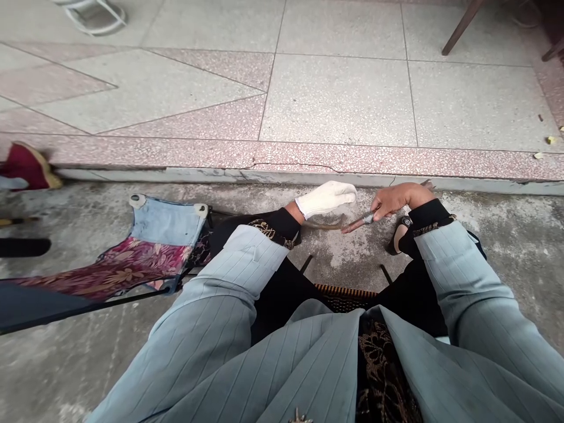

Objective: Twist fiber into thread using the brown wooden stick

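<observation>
My left hand (328, 198) wears a white knitted glove. Its fingers are pressed together and curl downward; whatever they may hold is hidden beneath them. Just below the glove runs a thin yellowish-brown strip (326, 225), blurred, and I cannot tell whether the hand grips it. My right hand (394, 200) is bare and closed around a slim brown stick-like tool (358, 223) with a grey part near the fingers. The tool's tip slants down to the left, close to the strip's end. Both hands hover over the concrete in front of my knees.
A raised tiled step (335, 106) with a pale edge runs across in front of me. At the left stands a folding chair (154, 252) with patterned cloth. A person's red shoe (29, 167) shows at far left. Wooden furniture legs (460, 29) stand at top right.
</observation>
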### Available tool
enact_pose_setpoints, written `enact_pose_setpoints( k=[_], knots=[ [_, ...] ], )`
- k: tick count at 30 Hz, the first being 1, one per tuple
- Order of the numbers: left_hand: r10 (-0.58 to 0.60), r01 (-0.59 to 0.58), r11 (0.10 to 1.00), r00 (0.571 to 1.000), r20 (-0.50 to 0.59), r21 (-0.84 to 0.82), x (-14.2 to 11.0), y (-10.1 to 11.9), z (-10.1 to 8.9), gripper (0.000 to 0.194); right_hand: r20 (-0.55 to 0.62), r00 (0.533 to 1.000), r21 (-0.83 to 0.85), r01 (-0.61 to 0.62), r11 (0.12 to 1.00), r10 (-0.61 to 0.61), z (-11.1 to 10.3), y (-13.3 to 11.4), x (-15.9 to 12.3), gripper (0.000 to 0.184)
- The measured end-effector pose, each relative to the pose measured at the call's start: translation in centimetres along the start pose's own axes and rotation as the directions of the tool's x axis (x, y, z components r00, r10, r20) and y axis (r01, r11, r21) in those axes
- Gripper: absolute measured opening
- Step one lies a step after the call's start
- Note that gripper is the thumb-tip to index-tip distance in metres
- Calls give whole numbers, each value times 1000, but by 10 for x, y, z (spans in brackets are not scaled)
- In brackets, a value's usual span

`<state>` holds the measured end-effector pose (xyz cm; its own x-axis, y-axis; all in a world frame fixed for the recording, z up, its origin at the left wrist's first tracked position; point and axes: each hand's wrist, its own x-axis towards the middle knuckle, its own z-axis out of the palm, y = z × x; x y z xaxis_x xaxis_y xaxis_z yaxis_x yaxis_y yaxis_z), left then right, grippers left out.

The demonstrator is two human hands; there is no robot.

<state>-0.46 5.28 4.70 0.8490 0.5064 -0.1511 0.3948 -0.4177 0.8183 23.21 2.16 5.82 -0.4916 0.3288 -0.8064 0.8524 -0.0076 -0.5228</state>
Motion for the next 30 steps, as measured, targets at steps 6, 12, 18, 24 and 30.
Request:
enact_pose_setpoints(
  k=[6, 12, 18, 24, 30],
  knots=[
    [-33, 15, 994, 985, -167, -104, 7, -11, -2, 32, -223, 927, 248, 354, 902, -302, -6, 0, -24, 46],
    [-105, 73, 977, 982, -158, -199, 12, -17, 11, 32, -465, 848, 311, 425, 850, -254, -7, 1, -31, 36],
    [-74, 73, 997, 997, -23, -30, 9, -12, 11, 40, -646, 762, 323, 328, 888, -47, -6, 0, -19, 34],
    [51, -55, 998, 995, 90, 43, 8, -7, 18, 38, -771, 592, 79, -276, 958, 235, -9, 5, -2, 38],
    [35, -36, 999, 999, 30, 29, 5, -3, 12, 35, -384, 899, -135, -279, 951, 209, 0, 1, 12, 29]
  ],
)
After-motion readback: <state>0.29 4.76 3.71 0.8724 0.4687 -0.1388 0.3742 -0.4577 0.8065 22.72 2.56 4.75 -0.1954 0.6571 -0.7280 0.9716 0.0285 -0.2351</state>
